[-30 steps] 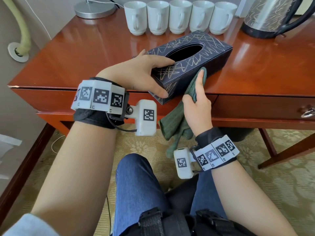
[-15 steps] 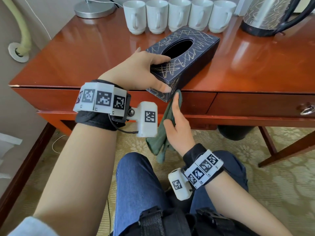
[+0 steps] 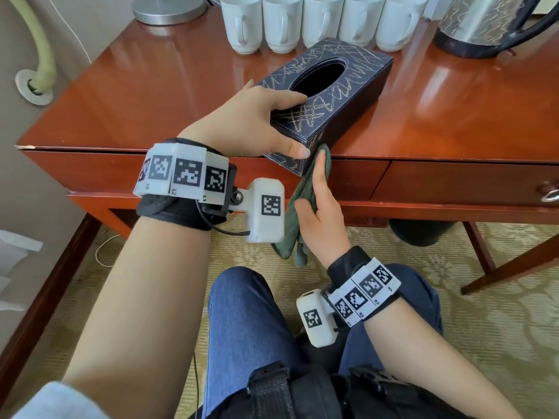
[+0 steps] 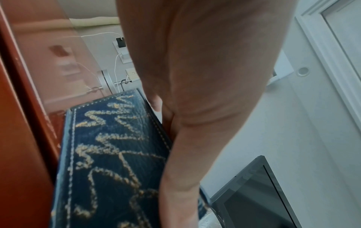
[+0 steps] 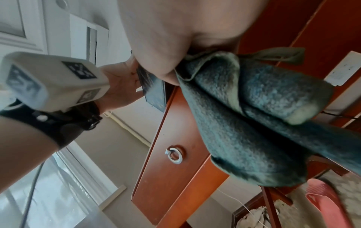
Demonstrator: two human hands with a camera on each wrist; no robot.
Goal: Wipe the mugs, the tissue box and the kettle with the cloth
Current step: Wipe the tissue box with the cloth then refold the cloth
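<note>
Dark blue leather-look tissue box with gold scribble stitching (image 3: 329,95) lying on the glossy red-brown wooden desk (image 3: 151,95), near corner poking out past the front edge, long axis running away to the upper right. Left hand (image 3: 248,122) clamped over the near end, thumb curled down the end face, fingers across the top. Green terry cloth (image 3: 298,213) just below that corner, pressed up against the end face by the right hand (image 3: 320,207), fingers straight and pointing upward, cloth tail dangling before the drawer front. Box directly ahead of and above the right fingertips, so probably an upward or sideways sweep next. Row of five white ceramic mugs (image 3: 320,22) behind, patterned steel kettle (image 3: 481,22) far right, both well apart from the hands. Patterned beige carpet (image 3: 499,328) below.
</note>
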